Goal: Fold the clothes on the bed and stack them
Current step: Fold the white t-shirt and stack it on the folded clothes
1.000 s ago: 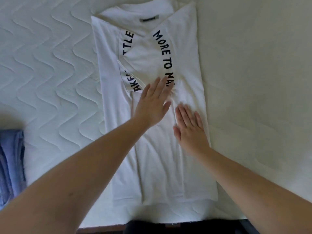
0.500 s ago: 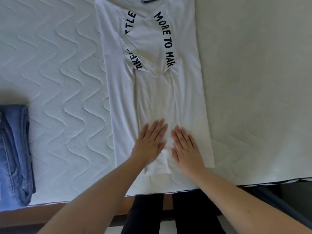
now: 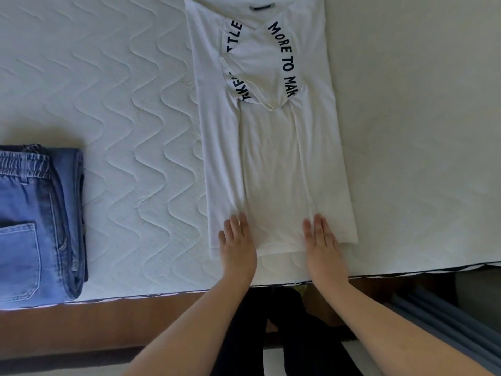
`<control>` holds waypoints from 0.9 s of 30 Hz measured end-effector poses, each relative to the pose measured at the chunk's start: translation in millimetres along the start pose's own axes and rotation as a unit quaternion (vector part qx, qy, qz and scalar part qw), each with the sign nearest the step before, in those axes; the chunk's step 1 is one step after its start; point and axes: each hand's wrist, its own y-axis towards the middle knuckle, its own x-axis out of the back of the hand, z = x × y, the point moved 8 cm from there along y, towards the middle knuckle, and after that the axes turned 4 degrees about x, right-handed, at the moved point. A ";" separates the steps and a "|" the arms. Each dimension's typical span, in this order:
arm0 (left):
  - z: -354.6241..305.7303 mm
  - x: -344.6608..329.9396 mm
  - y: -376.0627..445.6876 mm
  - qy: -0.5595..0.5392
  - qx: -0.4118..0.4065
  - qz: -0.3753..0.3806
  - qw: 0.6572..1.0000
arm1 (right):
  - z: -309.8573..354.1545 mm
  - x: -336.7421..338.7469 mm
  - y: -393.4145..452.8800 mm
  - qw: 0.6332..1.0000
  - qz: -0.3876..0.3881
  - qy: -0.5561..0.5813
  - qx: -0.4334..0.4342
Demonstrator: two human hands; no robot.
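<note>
Quilted white mattress — wooden frame below

White T-shirt, black curved lettering across the folded sleeves, a small dark label at the collar. Under it, a white quilted mattress stitched in wavy lines. Off left, blue denim jeans, pale stitching on 1 pocket, darker blue along the folds.

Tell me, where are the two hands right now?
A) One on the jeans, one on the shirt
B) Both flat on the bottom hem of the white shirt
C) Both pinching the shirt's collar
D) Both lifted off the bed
B: the left hand and right hand lie flat, fingers straight, on the near hem of the shirt; the jeans sit untouched at the left.
</note>
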 end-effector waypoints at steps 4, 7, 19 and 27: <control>4.1 -11.0 -8.0 0.044 -0.028 -0.001 0.999 | -1.6 5.1 -2.9 0.999 -0.024 -0.023 0.037; -0.9 -10.4 -12.5 0.019 -0.067 -0.036 0.997 | -7.4 13.0 -11.3 0.993 -0.075 -0.022 0.090; 14.1 -22.9 -30.3 0.073 -0.198 -0.200 0.957 | -50.2 4.3 -20.4 0.985 -0.113 -0.063 0.118; 8.8 -12.4 -22.7 0.114 -0.230 -0.146 0.955 | -35.2 30.1 -7.1 0.955 -0.189 -0.112 0.198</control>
